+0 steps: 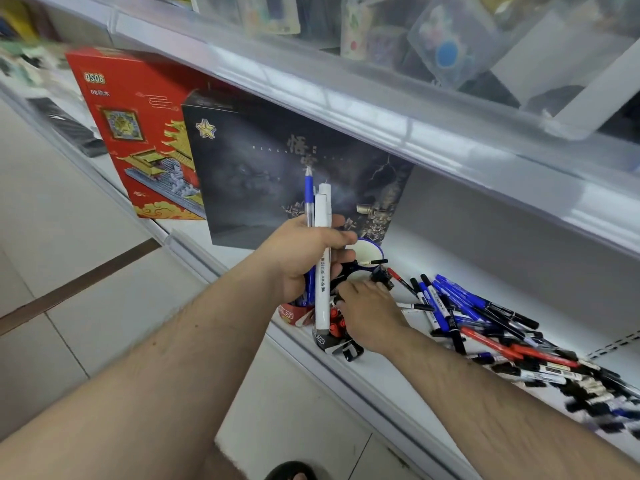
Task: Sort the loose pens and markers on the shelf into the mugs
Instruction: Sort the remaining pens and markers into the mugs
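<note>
The left hand [304,258] grips a bundle upright: a blue pen [309,199] and two white markers [321,258], fingers curled tight round them. The right hand [369,313] reaches down at the mugs [332,337], its fingers bent over the red-capped pens there; whether it pinches one cannot be told. The loose pile [485,323] lies on the shelf [450,251] at three o'clock of that hand. The bundle could slip, or the reaching hand could tip the front mug off the shelf edge.
</note>
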`<state>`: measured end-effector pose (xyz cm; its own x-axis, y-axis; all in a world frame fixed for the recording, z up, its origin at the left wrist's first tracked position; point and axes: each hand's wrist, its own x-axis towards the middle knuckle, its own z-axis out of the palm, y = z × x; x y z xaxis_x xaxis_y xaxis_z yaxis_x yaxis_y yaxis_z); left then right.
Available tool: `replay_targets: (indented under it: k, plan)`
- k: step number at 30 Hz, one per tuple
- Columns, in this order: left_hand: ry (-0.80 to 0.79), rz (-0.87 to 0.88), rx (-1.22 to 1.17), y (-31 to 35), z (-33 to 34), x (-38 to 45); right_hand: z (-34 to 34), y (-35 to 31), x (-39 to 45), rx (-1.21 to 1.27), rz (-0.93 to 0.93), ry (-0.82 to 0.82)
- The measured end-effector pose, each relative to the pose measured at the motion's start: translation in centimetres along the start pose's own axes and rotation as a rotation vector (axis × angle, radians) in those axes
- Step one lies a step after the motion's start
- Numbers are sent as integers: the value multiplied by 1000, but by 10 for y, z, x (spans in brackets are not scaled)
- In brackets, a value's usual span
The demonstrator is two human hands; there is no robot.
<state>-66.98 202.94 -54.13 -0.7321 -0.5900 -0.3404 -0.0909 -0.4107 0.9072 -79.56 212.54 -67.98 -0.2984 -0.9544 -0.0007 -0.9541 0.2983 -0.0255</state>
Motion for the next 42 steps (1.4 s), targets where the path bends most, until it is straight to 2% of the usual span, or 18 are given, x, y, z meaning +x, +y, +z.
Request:
replay_targets:
  k: [3, 8, 15, 16, 18, 20, 22, 23, 26, 30, 35, 39, 42]
  plan:
    - [25, 3, -17, 1, -2, 2, 3, -1, 1, -11, 43, -29]
    - [19, -13, -43, 1, 1, 2, 14, 1, 1, -41, 158, -175]
    - [-4, -23, -53, -3, 2, 0, 19, -3, 5, 65, 224, -299]
    - [-25, -25, -69, -3, 3, -1, 14, -4, 6, 106, 246, -259]
    - [-83, -13, -155, -2, 5, -3, -4, -9, 0, 338, 330, 0]
    - [-161, 26, -285, -2, 10, -4, -34, -21, -21, 826, 446, 317]
    - [-234, 68, -387, -3, 15, -4, -66, -35, -49, 1233, 587, 427]
    - [-270, 86, -420, -4, 19, -4, -82, -41, -65, 1336, 597, 428]
    - [-370, 125, -457, -5, 33, -9, -114, -54, -102, 1439, 527, 405]
    - [-483, 155, -363, -7, 57, -27, -127, -57, -128, 1427, 504, 314]
    - [-583, 143, -294, -8, 81, -49, -127, -50, -164, 1424, 543, 327]
    - [-599, 124, -330, -8, 97, -63, -129, -37, -196, 1471, 616, 342]
    - [-522, 80, -437, -14, 114, -70, -136, -33, -216, 1615, 698, 359]
